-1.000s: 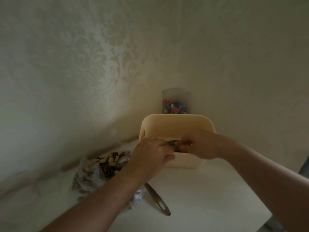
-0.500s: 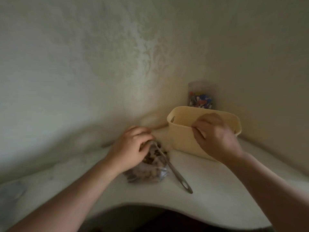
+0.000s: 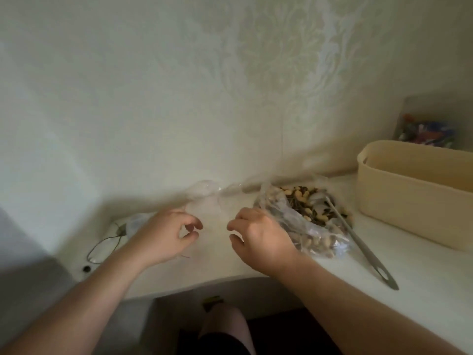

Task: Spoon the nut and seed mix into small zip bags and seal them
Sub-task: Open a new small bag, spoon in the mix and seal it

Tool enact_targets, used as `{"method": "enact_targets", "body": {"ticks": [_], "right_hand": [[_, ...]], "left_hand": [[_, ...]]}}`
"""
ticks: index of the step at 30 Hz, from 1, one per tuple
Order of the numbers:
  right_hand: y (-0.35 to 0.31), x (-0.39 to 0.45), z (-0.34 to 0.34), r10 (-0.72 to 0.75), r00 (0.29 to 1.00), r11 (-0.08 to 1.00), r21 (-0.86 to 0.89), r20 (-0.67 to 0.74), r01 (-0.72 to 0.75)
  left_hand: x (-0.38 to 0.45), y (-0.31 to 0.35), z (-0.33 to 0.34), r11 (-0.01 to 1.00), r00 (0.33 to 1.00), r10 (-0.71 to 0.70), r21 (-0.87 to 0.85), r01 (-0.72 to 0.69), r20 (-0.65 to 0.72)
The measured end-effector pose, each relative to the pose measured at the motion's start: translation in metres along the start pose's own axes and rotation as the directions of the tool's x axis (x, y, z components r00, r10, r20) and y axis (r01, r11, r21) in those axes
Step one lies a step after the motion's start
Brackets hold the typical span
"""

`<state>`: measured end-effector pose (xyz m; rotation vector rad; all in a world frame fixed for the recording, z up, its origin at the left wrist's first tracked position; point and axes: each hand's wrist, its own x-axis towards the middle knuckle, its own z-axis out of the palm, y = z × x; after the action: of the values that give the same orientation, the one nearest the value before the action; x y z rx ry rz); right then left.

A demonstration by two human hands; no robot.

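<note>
The left hand point(image 3: 166, 233) and the right hand point(image 3: 258, 237) are being held just above the white table point(image 3: 422, 278) near its front edge, facing each other with a small gap between them. On both hands the fingers are loosely curled with thumb and forefinger drawn close together; a clear small zip bag point(image 3: 204, 201) is lying blurred just behind the gap, and whether either hand is actually pinching it cannot be told. The nut and seed mix point(image 3: 307, 201) is being held in a large clear plastic bag point(image 3: 294, 219) lying open on the table just to the right of the right hand, toward the back edge by the wall. A grey spoon point(image 3: 358, 242) is resting with its bowl end in the mix and its handle running out toward the front edge of the table. A cream plastic bin point(image 3: 409, 196) is standing at the right side of the table, near the spoon, and behind it, in the back right corner, a clear container of coloured items point(image 3: 425, 129) is being partly hidden. At the left end of the table a thin dark wire point(image 3: 102, 247) is lying looped beside another crumpled piece of clear plastic point(image 3: 135, 224). The patterned wallpaper point(image 3: 281, 73) is rising behind everything.
</note>
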<state>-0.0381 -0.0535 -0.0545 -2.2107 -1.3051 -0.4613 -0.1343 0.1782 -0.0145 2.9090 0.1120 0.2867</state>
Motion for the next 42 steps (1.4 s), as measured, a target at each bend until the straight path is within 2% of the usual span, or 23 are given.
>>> {"method": "enact_targets", "body": {"ticks": [4, 8, 10, 15, 19, 23, 25, 27, 29, 32, 36, 37, 39, 42], "right_hand": [[-0.017, 0.012, 0.016, 0.065, 0.991, 0.996, 0.049, 0.121, -0.071], [-0.027, 0.017, 0.033, 0.041, 0.976, 0.990, 0.126, 0.215, -0.069], [-0.027, 0.016, 0.042, 0.043, 0.969, 0.988, 0.133, 0.245, -0.077], [-0.026, 0.012, 0.053, 0.067, 0.977, 0.988, 0.124, 0.204, -0.093], [-0.024, 0.011, 0.057, 0.080, 0.979, 0.985, 0.135, 0.188, -0.106], [-0.022, 0.015, 0.057, 0.106, 0.966, 0.977, 0.158, 0.235, -0.146], [-0.023, 0.017, 0.048, 0.137, 0.968, 0.946, 0.261, 0.210, -0.191], [-0.023, 0.019, 0.028, 0.227, 0.962, 0.867, 0.418, 0.155, -0.271], [-0.018, 0.023, 0.001, 0.342, 0.937, 0.763, 0.560, 0.075, -0.323], [0.005, 0.029, -0.047, 0.486, 0.872, 0.658, 0.685, -0.067, -0.314], [0.049, 0.029, -0.094, 0.515, 0.846, 0.678, 0.669, -0.135, -0.306], [0.061, 0.028, -0.101, 0.514, 0.847, 0.691, 0.649, -0.133, -0.318], [0.084, 0.025, -0.108, 0.517, 0.850, 0.707, 0.610, -0.103, -0.356], [0.115, 0.016, -0.107, 0.541, 0.835, 0.671, 0.648, -0.095, -0.361]], "left_hand": [[-0.016, -0.015, 0.004, 1.000, 0.994, 0.001, -0.006, 0.000, 0.110], [-0.027, -0.030, 0.006, 0.998, 0.981, 0.015, 0.059, -0.027, 0.193], [-0.027, -0.037, 0.012, 0.997, 0.982, 0.020, 0.067, -0.033, 0.190], [-0.020, -0.041, 0.011, 0.997, 0.989, 0.047, 0.052, -0.055, 0.143], [-0.017, -0.037, -0.014, 0.999, 1.000, 0.010, 0.039, -0.008, -0.029], [-0.009, -0.014, -0.055, 0.998, 0.977, -0.061, -0.043, 0.053, -0.206], [-0.002, 0.002, -0.066, 0.994, 0.946, -0.074, -0.102, 0.043, -0.316], [0.009, 0.019, -0.068, 0.963, 0.908, -0.115, -0.270, 0.002, -0.402], [0.026, 0.037, -0.061, 0.870, 0.884, -0.171, -0.487, -0.071, -0.435], [0.061, 0.072, -0.044, 0.630, 0.897, -0.246, -0.764, -0.140, -0.368], [0.114, 0.122, -0.015, 0.182, 0.932, -0.345, -0.982, -0.052, -0.114], [0.125, 0.135, -0.008, 0.111, 0.938, -0.343, -0.994, -0.016, -0.054], [0.145, 0.160, 0.008, 0.058, 0.951, -0.308, -0.997, 0.042, 0.023], [0.165, 0.191, 0.032, 0.038, 0.978, -0.200, -0.997, 0.063, 0.054]]}}
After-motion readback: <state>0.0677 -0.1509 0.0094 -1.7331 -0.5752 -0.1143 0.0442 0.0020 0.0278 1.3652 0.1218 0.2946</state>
